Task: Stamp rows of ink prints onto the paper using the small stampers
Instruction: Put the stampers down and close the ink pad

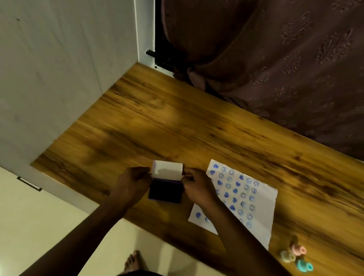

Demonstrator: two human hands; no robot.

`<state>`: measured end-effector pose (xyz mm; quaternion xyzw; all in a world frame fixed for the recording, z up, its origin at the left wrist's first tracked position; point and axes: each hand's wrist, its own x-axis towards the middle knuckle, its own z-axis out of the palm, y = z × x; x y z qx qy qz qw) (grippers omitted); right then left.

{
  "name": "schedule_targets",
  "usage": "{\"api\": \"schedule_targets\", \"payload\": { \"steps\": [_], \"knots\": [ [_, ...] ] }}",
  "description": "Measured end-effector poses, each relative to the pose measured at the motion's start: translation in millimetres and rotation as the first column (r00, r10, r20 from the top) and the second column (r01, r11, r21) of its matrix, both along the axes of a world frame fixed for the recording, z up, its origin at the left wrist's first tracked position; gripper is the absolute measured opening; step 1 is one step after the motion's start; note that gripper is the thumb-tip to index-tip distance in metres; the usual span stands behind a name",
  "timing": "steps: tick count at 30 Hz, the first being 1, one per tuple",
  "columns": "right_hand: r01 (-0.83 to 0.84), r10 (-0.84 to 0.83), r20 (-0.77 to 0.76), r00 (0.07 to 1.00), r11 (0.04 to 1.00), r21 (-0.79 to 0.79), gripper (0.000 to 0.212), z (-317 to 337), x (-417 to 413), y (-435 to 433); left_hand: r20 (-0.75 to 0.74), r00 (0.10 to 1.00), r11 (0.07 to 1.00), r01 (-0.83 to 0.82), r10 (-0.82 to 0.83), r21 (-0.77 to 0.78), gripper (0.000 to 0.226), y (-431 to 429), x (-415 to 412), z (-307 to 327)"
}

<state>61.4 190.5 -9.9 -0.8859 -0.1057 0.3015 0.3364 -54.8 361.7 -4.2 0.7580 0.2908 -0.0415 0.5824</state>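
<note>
A dark ink pad lies on the wooden table, its white lid tilted up at the far side. My left hand grips the pad's left edge. My right hand pinches the lid's right side. Just right of the pad lies a white paper covered with rows of blue heart and smiley prints; my right forearm crosses its near left corner. Three small stampers, pink, cream and teal, lie on their sides near the paper's right front corner.
A white cabinet wall bounds the table on the left. A brown patterned curtain hangs behind its far edge. Cream floor tiles and my bare feet show below the table's front edge.
</note>
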Motion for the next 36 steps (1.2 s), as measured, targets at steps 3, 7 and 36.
{"api": "schedule_targets", "payload": {
  "steps": [3,7,36],
  "knots": [
    [0.037,-0.034,-0.047,0.998,0.998,0.06,0.036,2.4,-1.9,-2.2,0.004,1.0,1.0,0.019,-0.019,0.024,0.026,-0.3,0.8,-4.6],
    [0.122,-0.109,-0.1,0.989,0.984,0.132,0.031,3.3,-3.1,-8.4,0.004,1.0,0.998,0.013,-0.014,0.065,0.029,-1.7,0.6,-9.1],
    [0.208,-0.217,0.063,0.974,0.97,0.123,0.017,1.6,-28.5,-22.6,0.131,0.99,0.933,-0.005,-0.045,0.361,0.013,-13.5,-4.5,-26.6]
  ]
}}
